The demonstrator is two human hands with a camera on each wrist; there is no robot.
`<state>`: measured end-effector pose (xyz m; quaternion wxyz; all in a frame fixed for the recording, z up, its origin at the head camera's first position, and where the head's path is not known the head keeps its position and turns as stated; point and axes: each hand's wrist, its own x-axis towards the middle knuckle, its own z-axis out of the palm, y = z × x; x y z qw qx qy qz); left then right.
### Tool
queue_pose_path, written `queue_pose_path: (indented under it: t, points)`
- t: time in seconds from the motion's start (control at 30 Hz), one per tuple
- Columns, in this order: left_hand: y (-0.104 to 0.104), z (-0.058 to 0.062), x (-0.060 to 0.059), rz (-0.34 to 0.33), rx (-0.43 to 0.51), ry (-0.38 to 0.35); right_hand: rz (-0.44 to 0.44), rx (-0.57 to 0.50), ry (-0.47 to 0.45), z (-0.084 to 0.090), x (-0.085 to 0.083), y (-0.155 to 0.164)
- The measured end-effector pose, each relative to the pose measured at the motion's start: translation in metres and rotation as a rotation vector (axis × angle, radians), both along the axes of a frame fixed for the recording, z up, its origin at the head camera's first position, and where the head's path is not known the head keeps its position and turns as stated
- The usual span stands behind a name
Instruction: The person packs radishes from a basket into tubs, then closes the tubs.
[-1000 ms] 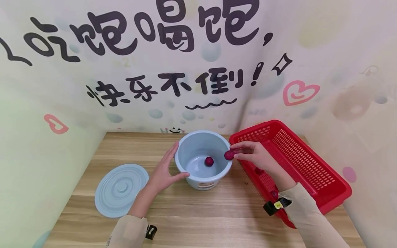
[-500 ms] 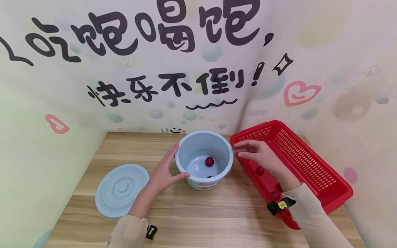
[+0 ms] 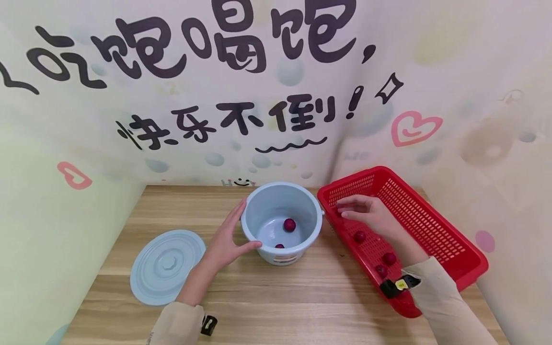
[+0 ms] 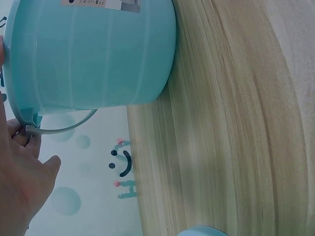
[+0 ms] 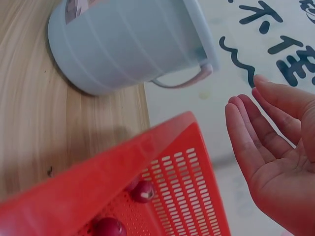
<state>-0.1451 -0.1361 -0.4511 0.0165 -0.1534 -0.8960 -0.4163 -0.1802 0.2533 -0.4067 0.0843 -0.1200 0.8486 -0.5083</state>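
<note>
My left hand [image 3: 225,247] rests against the left side of a light blue bucket [image 3: 262,211], thumb and fingers spread straight along its rim. In the left wrist view, those fingers touch the rim by the handle joint. Inside the bucket lie two dark red plums, one plum [image 3: 289,224] on the bottom and another [image 3: 279,246] partly hidden by the front rim. My right hand [image 3: 376,214] hovers over the far left end of a red basket [image 3: 463,261], fingers loosely bent and holding nothing. Several plums [image 5: 143,191] lie in the basket below it.
A round light blue lid [image 3: 157,285] lies on the wooden table [image 3: 276,306], left of the bucket. The bucket's handle [image 5: 184,84] hangs down behind it. A printed wall [image 3: 194,163] stands close behind the bucket and basket.
The plum that my right hand pinched at the bucket's rim now lies in the bucket. The right hand has moved right, over the basket. The left hand stays at the rim.
</note>
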Motion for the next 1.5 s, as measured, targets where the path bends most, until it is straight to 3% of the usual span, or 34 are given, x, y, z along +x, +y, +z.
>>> queue_pose_path:
  t: [0.9, 1.5]
  points:
    - [-0.002, 0.0, 0.001, -0.012, 0.011, 0.012, -0.01, -0.051, -0.003, -0.033, -0.003, 0.04]
    - [-0.002, 0.0, 0.002, -0.002, -0.001, 0.0, -0.068, 0.048, -0.086, -0.052, -0.004, 0.056]
